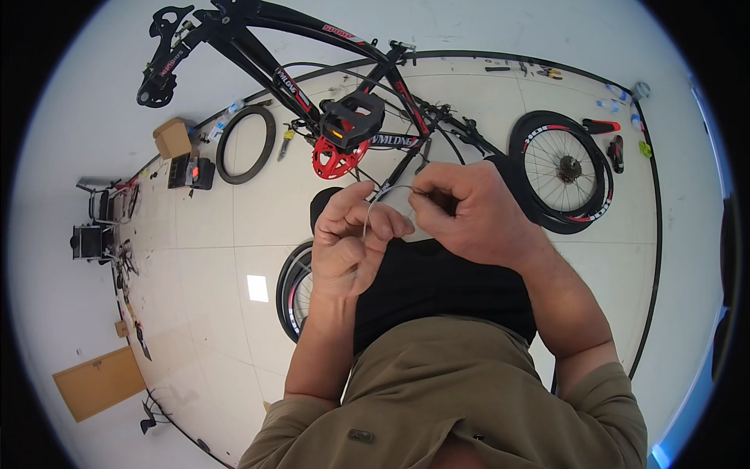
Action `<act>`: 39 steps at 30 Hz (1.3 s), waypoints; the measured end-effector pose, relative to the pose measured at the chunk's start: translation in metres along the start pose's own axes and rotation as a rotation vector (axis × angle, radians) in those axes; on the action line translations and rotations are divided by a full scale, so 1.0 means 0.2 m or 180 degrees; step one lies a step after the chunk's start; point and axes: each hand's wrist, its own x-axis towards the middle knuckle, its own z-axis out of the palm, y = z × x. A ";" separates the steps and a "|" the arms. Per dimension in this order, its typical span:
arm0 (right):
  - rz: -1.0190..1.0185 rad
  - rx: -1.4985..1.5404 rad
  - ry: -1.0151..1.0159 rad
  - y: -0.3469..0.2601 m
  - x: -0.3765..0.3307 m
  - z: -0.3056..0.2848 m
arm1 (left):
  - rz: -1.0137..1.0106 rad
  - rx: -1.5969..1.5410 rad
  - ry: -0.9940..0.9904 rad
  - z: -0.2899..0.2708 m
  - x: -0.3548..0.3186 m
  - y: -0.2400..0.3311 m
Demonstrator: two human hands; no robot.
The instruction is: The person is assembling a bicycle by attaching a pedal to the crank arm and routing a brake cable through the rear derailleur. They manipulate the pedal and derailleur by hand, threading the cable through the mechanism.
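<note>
A thin grey cable (382,192) arches between my two hands in front of my lap. My right hand (476,211) is closed, pinching one end of it between thumb and bent fingers. My left hand (344,238) is turned palm up with curled fingers, and the cable runs down across them into its grip. Just beyond the hands stands a black bicycle frame (297,90) with red and white markings. It carries a red chainring (337,160), a black pedal (353,121) and a rear derailleur (160,82). Both cable ends are hidden by my fingers.
A wheel with a cassette (566,168) lies at the right; another wheel (293,293) is partly behind my left arm. A loose tyre (244,144), cardboard box (173,139) and black toolbox (191,172) are at the left. Pliers (551,74) lie by the far wall.
</note>
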 end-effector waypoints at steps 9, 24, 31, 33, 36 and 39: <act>-0.0220 -0.0696 0.0128 -0.01 0.01 0.00 | 0.0189 0.1336 0.0795 0.07 -0.01 0.00; -0.0751 -0.0504 0.0313 0.02 0.01 0.03 | -0.0205 0.0597 0.0897 0.10 -0.03 0.04; -0.0821 -0.0239 0.0279 0.02 -0.01 0.02 | -0.0402 0.0634 0.0515 0.12 -0.03 0.05; -0.0859 -0.0259 0.0245 0.02 -0.01 0.00 | -0.0287 0.0857 0.0683 0.12 -0.02 0.04; -0.0851 -0.0314 0.0158 0.03 -0.01 0.00 | -0.0060 0.1061 0.1071 0.09 -0.03 0.02; -0.0693 -0.0253 0.0134 0.02 -0.01 0.00 | 0.0163 0.1566 0.1484 0.08 -0.04 0.00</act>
